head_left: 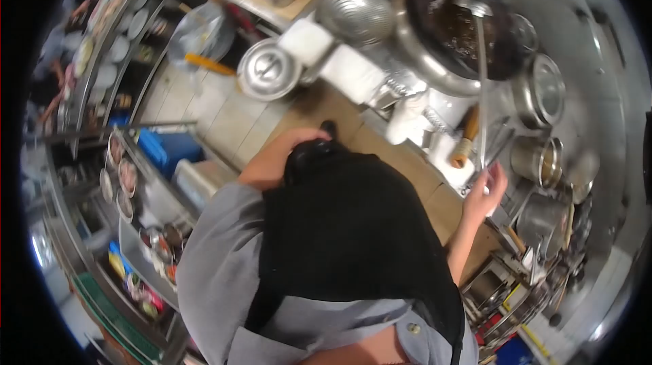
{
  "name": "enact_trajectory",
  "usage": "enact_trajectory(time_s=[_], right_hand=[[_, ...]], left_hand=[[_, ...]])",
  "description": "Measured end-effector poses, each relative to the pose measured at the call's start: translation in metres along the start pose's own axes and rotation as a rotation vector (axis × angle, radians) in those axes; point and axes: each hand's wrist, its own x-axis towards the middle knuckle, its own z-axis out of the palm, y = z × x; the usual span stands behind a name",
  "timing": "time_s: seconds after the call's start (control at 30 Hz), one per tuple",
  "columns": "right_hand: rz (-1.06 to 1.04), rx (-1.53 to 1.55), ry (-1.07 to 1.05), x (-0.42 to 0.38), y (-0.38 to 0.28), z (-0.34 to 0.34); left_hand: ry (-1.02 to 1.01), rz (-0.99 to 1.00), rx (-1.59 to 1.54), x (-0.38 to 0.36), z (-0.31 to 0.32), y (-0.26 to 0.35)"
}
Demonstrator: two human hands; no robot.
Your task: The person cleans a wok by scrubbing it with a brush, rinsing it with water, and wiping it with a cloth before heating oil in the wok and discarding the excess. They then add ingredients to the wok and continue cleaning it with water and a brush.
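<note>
My right hand (487, 192) is closed round the end of a ladle's long metal handle (482, 93). Its bright ladle head (474, 6) is over the wok (424, 46), which holds dark, glistening liquid (454, 25). A small bit of white shows at my right palm; I cannot make out what it is. Close by that hand lies a brush-like tool with a wooden handle (467, 135). My left hand (304, 137) is at the front of my black apron (353, 222), by a dark object (309, 160). Its fingers are mostly hidden.
A perforated metal strainer (354, 14) and white cloths (350, 71) lie left of the wok. A lidded pot (269, 70) stands farther left. Metal pots (536, 160) line the right side. Behind my left arm is a shelf with a blue container (166, 150). People are at the far left.
</note>
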Motion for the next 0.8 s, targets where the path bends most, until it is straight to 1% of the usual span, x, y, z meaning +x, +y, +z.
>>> enact_trajectory(time_s=[0.03, 0.07, 0.1, 0.13, 0.17, 0.23, 0.3, 0.33, 0.43, 0.53, 0.63, 0.73, 0.8], right_hand=[[0.189, -0.007, -0.067, -0.024, -0.013, -0.015], [0.292, 0.109, -0.175, -0.063, 0.022, -0.022], [0.456, 0.117, -0.320, -0.100, 0.052, -0.029], [0.613, 0.092, -0.452, -0.136, 0.072, -0.037], [0.782, 0.055, -0.593, -0.178, 0.092, -0.046], [1.013, 0.026, -0.756, -0.237, 0.113, -0.068], [1.183, 0.032, -0.828, -0.268, 0.112, -0.082], [1.214, 0.045, -0.830, -0.277, 0.112, -0.085], [1.293, 0.089, -0.818, -0.290, 0.111, -0.092], [1.325, 0.140, -0.783, -0.293, 0.109, -0.093], [1.347, 0.194, -0.743, -0.292, 0.103, -0.091], [1.377, 0.250, -0.684, -0.293, 0.096, -0.087], [1.394, 0.282, -0.647, -0.293, 0.093, -0.083]], left_hand=[[0.014, 0.000, -0.028, -0.012, 0.006, -0.008], [0.025, 0.007, -0.039, -0.031, 0.012, -0.003], [0.030, 0.020, -0.039, -0.041, 0.013, 0.000], [-0.008, 0.046, -0.061, -0.023, 0.005, -0.012], [-0.011, 0.064, -0.045, -0.025, 0.006, -0.014], [-0.010, 0.101, -0.012, -0.035, 0.009, -0.015], [-0.014, 0.046, -0.049, -0.048, 0.015, -0.011], [-0.019, 0.016, -0.066, -0.050, 0.018, -0.011], [-0.004, 0.045, -0.057, -0.045, 0.016, -0.013], [0.079, 0.017, -0.019, -0.051, 0.020, -0.006], [0.105, 0.017, -0.006, -0.052, 0.020, -0.009], [0.042, -0.011, -0.075, -0.060, 0.023, -0.008], [0.049, -0.018, -0.087, -0.067, 0.027, -0.004]])
